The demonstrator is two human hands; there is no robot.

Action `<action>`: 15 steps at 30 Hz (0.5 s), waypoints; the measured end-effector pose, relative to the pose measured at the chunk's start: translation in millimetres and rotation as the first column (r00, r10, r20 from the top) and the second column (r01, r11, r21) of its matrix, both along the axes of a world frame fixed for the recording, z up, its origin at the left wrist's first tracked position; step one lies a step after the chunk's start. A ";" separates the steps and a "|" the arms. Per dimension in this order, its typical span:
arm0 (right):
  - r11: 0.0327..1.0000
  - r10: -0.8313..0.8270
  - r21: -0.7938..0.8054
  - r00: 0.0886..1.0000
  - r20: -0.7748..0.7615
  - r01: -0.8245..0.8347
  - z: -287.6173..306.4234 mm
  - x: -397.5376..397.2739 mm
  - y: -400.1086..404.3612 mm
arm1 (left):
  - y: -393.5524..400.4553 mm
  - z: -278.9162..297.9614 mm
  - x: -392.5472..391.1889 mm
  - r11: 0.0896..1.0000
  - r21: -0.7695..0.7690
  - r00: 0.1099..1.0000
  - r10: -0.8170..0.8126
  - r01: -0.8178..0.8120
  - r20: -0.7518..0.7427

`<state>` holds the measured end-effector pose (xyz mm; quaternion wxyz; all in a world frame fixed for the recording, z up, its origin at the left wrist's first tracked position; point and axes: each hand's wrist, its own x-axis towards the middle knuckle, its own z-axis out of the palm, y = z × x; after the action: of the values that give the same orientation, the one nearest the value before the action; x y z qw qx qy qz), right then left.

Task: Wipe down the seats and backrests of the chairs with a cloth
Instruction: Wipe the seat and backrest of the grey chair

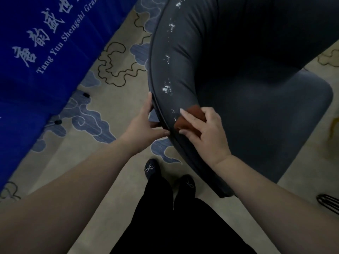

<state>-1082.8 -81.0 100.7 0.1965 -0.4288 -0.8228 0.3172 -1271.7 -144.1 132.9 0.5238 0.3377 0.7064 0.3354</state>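
Note:
A dark grey upholstered chair [238,85] with a curved backrest fills the upper right. White specks [167,88] run in a line along the top of the backrest. My right hand [203,132] holds a small rust-orange cloth [190,119] and presses it on the backrest rim just below the specks. My left hand [145,125] grips the outer edge of the backrest beside it, thumb on the rim and fingers behind.
A blue cloth with white lettering [42,57] hangs at the left. Patterned beige and blue carpet [110,85] covers the floor. My dark shoes [152,169] stand just behind the chair. A black wire object [328,202] lies at the right edge.

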 end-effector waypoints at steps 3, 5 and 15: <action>1.000 -0.004 0.020 1.000 -0.022 0.005 -2.4 15.9 -16.5 | 1.7 0.7 -4.2 1.000 -0.007 1.000 -0.022 0.022 0.016; 1.000 0.008 0.016 0.999 -0.050 -0.007 -1.3 9.4 -18.4 | 1.9 -0.2 -7.5 0.999 0.004 0.999 -0.033 0.033 0.015; 0.987 -0.147 0.050 0.984 -0.098 0.153 -6.9 -3.0 -12.4 | 16.2 2.2 -24.1 0.997 0.017 0.997 -0.076 0.076 -0.016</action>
<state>-1085.8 -93.4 93.8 0.2704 -0.4684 -0.7867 0.2977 -1295.8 -127.9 135.1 0.5277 0.3715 0.6941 0.3190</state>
